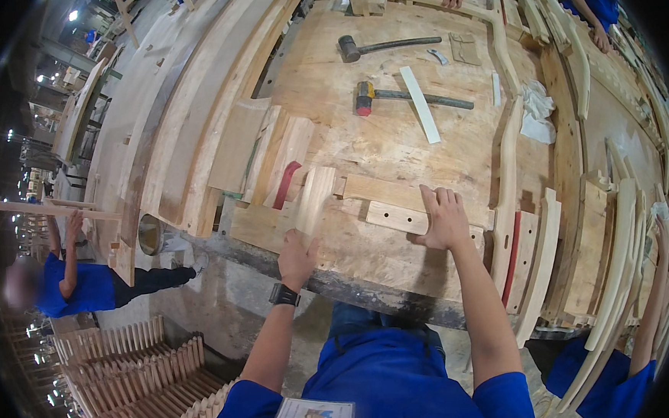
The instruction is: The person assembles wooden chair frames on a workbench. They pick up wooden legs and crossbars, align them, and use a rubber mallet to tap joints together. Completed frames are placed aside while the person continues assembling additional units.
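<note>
My left hand (298, 259), with a dark watch at its wrist, is closed round the near end of a pale wooden block (317, 198) by the bench's front edge. The fingers are partly hidden from above. Farther right, my right hand (446, 219) bends over the right part of a long wooden rail (385, 192), thumb toward me. A shorter wooden strip with drilled holes (395, 216) lies along the rail's near side and runs under that hand. Left of the block are a curved red strip (285, 184) and a flat wooden board (255, 223).
Two mallets (351, 48) (366, 98) lie farther back on the wooden bench (318, 72), beside a pale flat strip (420, 106). A crumpled white cloth (537, 112) rests by a curved chair leg (509, 160). Co-workers in blue are around; one at left (79, 284) handles a wooden frame.
</note>
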`<action>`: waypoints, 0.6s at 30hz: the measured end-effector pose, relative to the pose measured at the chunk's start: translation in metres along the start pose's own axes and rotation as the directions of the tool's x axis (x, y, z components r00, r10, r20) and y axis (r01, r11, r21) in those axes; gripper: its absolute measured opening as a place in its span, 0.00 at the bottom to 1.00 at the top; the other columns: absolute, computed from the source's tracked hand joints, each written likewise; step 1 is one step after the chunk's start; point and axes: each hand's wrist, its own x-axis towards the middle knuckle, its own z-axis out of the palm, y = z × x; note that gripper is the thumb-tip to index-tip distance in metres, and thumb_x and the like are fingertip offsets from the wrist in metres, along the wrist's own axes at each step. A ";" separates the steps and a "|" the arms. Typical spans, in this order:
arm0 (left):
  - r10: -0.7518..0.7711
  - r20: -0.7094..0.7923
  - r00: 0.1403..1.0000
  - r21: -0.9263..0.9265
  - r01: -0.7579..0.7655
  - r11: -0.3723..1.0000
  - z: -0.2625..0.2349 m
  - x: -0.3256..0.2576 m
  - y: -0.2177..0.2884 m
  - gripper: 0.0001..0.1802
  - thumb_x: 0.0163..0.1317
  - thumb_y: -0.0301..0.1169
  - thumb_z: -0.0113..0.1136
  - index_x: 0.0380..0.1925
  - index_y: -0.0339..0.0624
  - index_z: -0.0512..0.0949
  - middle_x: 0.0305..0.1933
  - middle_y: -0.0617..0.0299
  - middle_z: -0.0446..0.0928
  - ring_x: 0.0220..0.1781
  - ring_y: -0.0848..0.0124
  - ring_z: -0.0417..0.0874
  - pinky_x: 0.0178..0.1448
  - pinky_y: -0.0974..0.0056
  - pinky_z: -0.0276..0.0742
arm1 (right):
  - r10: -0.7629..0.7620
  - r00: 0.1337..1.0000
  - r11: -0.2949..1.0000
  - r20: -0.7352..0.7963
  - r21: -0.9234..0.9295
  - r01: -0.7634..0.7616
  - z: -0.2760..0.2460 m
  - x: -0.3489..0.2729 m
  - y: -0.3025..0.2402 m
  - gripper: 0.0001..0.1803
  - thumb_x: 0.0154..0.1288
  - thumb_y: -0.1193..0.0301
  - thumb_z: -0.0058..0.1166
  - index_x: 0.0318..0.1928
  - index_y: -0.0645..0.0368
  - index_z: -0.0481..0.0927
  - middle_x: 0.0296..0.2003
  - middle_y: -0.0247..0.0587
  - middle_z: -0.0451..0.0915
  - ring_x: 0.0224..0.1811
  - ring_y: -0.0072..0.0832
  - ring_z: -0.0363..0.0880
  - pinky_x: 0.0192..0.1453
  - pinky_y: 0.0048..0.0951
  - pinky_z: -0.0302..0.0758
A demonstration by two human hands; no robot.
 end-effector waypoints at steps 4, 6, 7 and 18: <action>-0.039 0.002 0.999 0.018 0.039 0.999 -0.001 0.001 0.007 0.34 0.64 0.47 0.61 0.58 0.31 0.64 0.54 0.37 0.75 0.51 0.39 0.80 0.53 0.44 0.77 | 0.015 1.000 1.000 0.019 -0.002 -0.015 0.000 -0.002 0.003 0.61 0.34 0.43 0.72 0.69 0.59 0.63 0.50 0.49 0.71 0.56 0.44 0.68 0.66 0.44 0.62; -0.060 0.051 0.997 -0.027 0.061 0.998 -0.007 0.001 0.007 0.34 0.64 0.47 0.61 0.58 0.32 0.64 0.53 0.37 0.76 0.51 0.38 0.80 0.53 0.44 0.76 | 0.016 1.000 1.000 0.017 0.008 -0.016 0.001 -0.004 0.005 0.61 0.34 0.43 0.72 0.69 0.60 0.63 0.50 0.49 0.71 0.56 0.44 0.68 0.66 0.44 0.62; -0.069 0.077 0.995 -0.049 0.073 0.996 -0.010 0.001 0.007 0.33 0.64 0.47 0.61 0.58 0.32 0.64 0.52 0.37 0.76 0.51 0.38 0.80 0.53 0.44 0.76 | 0.021 1.000 1.000 0.009 0.013 -0.021 0.001 -0.004 0.006 0.61 0.34 0.44 0.73 0.69 0.59 0.63 0.51 0.49 0.71 0.56 0.44 0.68 0.66 0.44 0.62; -0.025 0.174 0.984 0.189 -0.009 0.982 -0.005 0.007 0.005 0.36 0.62 0.46 0.62 0.58 0.32 0.61 0.50 0.33 0.77 0.48 0.37 0.81 0.52 0.42 0.77 | 0.023 1.000 0.999 0.019 0.027 -0.023 0.003 -0.003 0.007 0.62 0.34 0.43 0.73 0.70 0.58 0.62 0.51 0.49 0.70 0.58 0.44 0.68 0.67 0.44 0.61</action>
